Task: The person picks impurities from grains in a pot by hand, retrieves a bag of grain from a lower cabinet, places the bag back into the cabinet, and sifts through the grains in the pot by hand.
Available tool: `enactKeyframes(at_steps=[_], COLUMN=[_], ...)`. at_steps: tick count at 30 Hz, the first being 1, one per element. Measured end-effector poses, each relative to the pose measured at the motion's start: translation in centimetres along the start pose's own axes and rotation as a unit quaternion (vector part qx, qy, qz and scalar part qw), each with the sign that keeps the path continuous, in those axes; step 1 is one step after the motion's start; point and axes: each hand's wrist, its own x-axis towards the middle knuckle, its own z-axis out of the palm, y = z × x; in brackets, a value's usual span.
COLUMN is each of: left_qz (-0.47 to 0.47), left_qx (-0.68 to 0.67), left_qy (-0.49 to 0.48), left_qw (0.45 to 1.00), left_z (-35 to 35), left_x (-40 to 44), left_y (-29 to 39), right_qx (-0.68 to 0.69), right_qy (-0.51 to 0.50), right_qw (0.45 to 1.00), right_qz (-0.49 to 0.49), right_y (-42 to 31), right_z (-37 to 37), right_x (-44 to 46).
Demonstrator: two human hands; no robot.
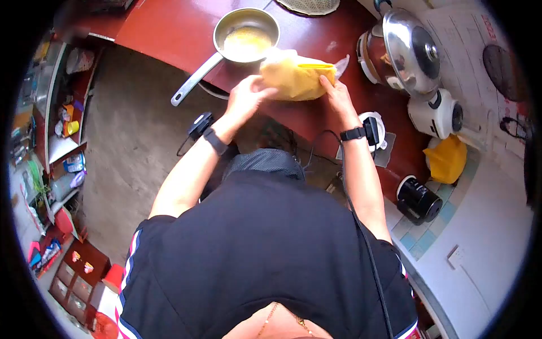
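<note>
A person in a black shirt [271, 237] holds a yellow bundle [296, 83] over the edge of a red table [164, 28], both arms stretched forward. The bundle lies between the two hands, just right of the left hand [244, 100] and against the right hand [339, 100]. The right hand pinches its right end, fingers on the near side, close to a folded yellow edge and a whitish, see-through corner. The left hand is half curled at the bundle's left end, thumb pointing toward it; whether it grips cannot be told. A dark band circles each wrist, with a small black device beside each.

Just beyond the bundle stands a pan [245, 18], its handle [197, 79] slanting toward the person and past the table's edge. A bright, yellowish patch fills part of the pan, too washed out to identify. A woven basket [310, 4] is partly in view at the far edge.

To the right stand a pot [378, 56] under a silver lid [406, 34] and a white cooker [423, 116]. Nearer the person are a yellow bag [449, 161] and a black mug [419, 200]. Crowded shelves [62, 150] line the left side, across a bare floor [135, 141].
</note>
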Motion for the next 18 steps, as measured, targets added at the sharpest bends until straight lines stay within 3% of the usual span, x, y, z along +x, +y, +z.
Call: enactKeyframes(at_steps=[2,3,5,8,10,11,16,18], left_qz=[-0.107,-0.152,-0.162,0.022,0.123,0.183,0.354,0.318], left_qx=[-0.227,-0.362,-0.491,-0.333,-0.218,-0.044,0.139,0.156], left_qy=[-0.039,-0.051,-0.065,0.004,0.064,0.12,0.193,0.163], left_qw=[0.967,0.918,0.854,0.943,0.966,0.975,0.904,0.921], left_z=[-1.0,-1.8,-3.5,-3.9,-3.9,-4.0,-3.6,-3.8], left_x=[-0.2,-1.0,-2.0,-2.4,-2.2,-1.5,-0.1,-0.3], left_y=[-1.7,-1.9,-1.7,0.8,3.5,3.8,6.4,7.8], right_qx=[0.026,0.02,0.009,0.003,0.013,0.017,-0.054,-0.046], right_qy=[0.004,0.004,0.002,-0.001,-0.002,-0.003,0.004,0.003], right_qw=[1.0,1.0,1.0,1.0,1.0,1.0,0.998,0.999], right_qz=[-0.004,0.0,0.002,0.006,-0.006,-0.01,0.009,0.002], right_y=[-0.6,-0.5,-0.6,-0.3,-0.7,-0.7,2.1,1.9], right_z=[0.3,0.3,0.2,0.1,0.2,0.2,-0.6,-0.4], right_x=[-0.1,-0.4,-0.4,-0.3,-0.5,-0.6,1.3,1.2])
